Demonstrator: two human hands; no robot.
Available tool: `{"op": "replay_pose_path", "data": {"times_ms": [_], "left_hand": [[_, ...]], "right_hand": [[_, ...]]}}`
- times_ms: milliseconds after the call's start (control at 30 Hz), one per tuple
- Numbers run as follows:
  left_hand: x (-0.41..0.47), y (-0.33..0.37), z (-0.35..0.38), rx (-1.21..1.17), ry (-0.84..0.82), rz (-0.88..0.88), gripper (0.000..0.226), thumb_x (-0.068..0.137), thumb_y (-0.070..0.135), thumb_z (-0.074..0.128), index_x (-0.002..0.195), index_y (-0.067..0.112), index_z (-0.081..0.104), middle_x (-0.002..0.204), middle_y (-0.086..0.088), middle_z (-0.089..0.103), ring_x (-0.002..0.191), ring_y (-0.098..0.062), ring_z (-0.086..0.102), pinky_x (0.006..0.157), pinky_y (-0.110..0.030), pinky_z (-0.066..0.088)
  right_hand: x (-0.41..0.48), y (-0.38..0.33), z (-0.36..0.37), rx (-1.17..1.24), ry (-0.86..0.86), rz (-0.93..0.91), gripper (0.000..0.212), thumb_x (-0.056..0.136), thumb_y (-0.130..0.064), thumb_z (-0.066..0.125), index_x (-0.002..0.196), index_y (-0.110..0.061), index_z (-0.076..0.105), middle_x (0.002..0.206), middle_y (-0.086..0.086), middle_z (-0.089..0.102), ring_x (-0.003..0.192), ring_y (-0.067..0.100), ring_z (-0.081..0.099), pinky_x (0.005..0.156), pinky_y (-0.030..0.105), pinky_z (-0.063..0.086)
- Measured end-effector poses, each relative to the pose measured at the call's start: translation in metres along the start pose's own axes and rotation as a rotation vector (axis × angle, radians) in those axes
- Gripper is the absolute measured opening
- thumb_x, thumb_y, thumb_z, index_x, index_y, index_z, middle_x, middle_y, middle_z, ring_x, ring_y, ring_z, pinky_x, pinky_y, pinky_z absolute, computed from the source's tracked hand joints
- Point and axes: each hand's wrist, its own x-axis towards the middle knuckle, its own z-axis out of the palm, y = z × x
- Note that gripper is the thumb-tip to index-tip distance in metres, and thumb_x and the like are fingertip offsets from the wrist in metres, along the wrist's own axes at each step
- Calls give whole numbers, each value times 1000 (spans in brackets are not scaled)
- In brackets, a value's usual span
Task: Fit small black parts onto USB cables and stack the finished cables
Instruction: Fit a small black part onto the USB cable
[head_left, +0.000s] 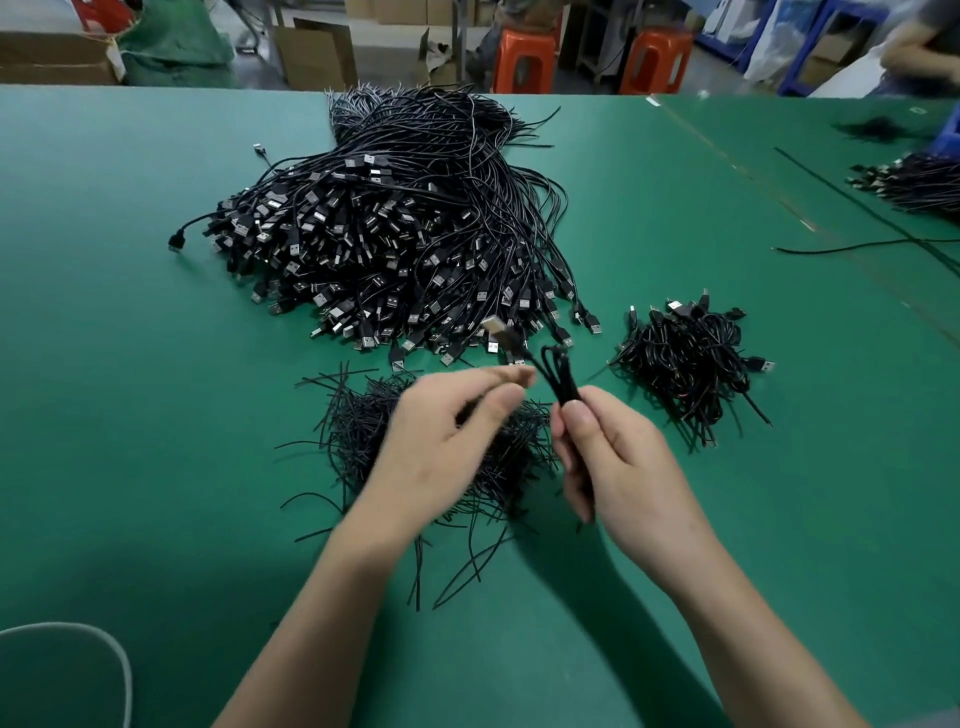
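USB cable (558, 374), folded into a short hank, stands above the near-centre of a green worktable (156, 467). The right hand (618, 457) grips it, fingers curled round the doubled strands. The hank's long axis runs near to far, loops uppermost, and its blurred plug (496, 328) juts far-left. The left hand (447, 441) has thumb and fingertips drawn together in a pinch just beside the cable below the plug; motion blur hides what it pinches.

Under both hands lies a heap of short black strands (358, 441), probably the parts to be fitted. A white cord (104, 644) curls at the near-left edge.

To the right and slightly farther sits a small stack of bundled cables (685, 364), apparently the finished ones. It lies on the right hand's side, so that hand is the nearer for setting this cable down.

Beyond, a large pile of loose USB cables (395, 228) fills the table's middle. Another cable pile (914, 182) lies far right. Two orange stools (524, 57) and cardboard boxes (317, 52) stand behind. No writing or brand is legible.
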Motion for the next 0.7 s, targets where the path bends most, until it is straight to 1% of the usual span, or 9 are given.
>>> {"op": "replay_pose_path", "data": {"times_ms": [33, 100, 200, 333, 400, 467, 533, 633, 700], "left_hand": [[1, -4, -9, 213, 59, 27, 27, 104, 36, 54, 121, 30, 75, 114, 22, 73, 107, 5, 62, 98, -25, 42], [3, -13, -25, 523, 74, 74, 23, 102, 33, 59, 117, 32, 77, 115, 19, 74, 108, 0, 60, 100, -32, 34], [2, -22, -33, 709, -45, 73, 15, 98, 33, 69, 108, 35, 80, 110, 20, 73, 112, -12, 59, 102, -40, 31], [0, -22, -32, 753, -68, 75, 10, 95, 38, 71, 100, 39, 80, 103, 20, 73, 108, -11, 60, 101, -40, 29], [0, -21, -30, 756, -41, 100, 6, 93, 38, 74, 94, 39, 80, 98, 21, 73, 103, -9, 62, 100, -40, 30], [0, -19, -29, 745, -25, 120, 4, 91, 38, 76, 91, 37, 80, 95, 21, 74, 102, -8, 63, 101, -39, 30], [0, -19, -29, 736, -11, 136, 4, 92, 35, 75, 90, 35, 78, 95, 20, 73, 102, -8, 63, 103, -39, 31], [0, -22, -29, 702, 27, 144, 5, 94, 30, 74, 90, 31, 76, 96, 19, 71, 103, -10, 63, 102, -38, 33], [1, -23, -29, 677, 48, 147, 5, 96, 28, 72, 91, 29, 75, 97, 18, 70, 104, -11, 61, 100, -35, 32]], "right_hand": [[1, 1, -3, -6, 22, 8, 31, 109, -25, 39, 82, -16, 51, 64, -3, 48, 41, 20, 46, 42, 32, 35], [1, 1, -7, -29, 43, 20, 32, 109, -25, 39, 81, -15, 51, 65, -2, 49, 42, 20, 46, 44, 34, 37], [0, 1, -7, -58, 51, 31, 34, 109, -24, 39, 79, -16, 51, 64, -4, 51, 43, 19, 51, 48, 36, 41], [-1, 0, -4, -62, 33, 51, 33, 109, -23, 40, 81, -13, 54, 68, 1, 59, 47, 21, 59, 56, 44, 46], [-1, 2, -3, -57, 32, 56, 32, 109, -22, 41, 81, -12, 55, 72, 1, 63, 48, 21, 62, 55, 37, 46], [0, 4, -2, -44, 31, 66, 31, 109, -21, 42, 82, -11, 55, 76, 1, 66, 50, 20, 64, 52, 20, 41], [0, 6, 0, -37, 32, 84, 31, 108, -22, 43, 82, -13, 56, 81, -1, 68, 55, 19, 66, 52, 16, 38], [0, 9, 1, -50, 35, 91, 31, 108, -25, 43, 83, -16, 58, 86, -5, 69, 60, 18, 68, 57, 24, 39], [0, 10, 1, -55, 37, 88, 31, 108, -26, 43, 83, -16, 58, 86, -5, 70, 60, 17, 68, 58, 27, 40]]}}
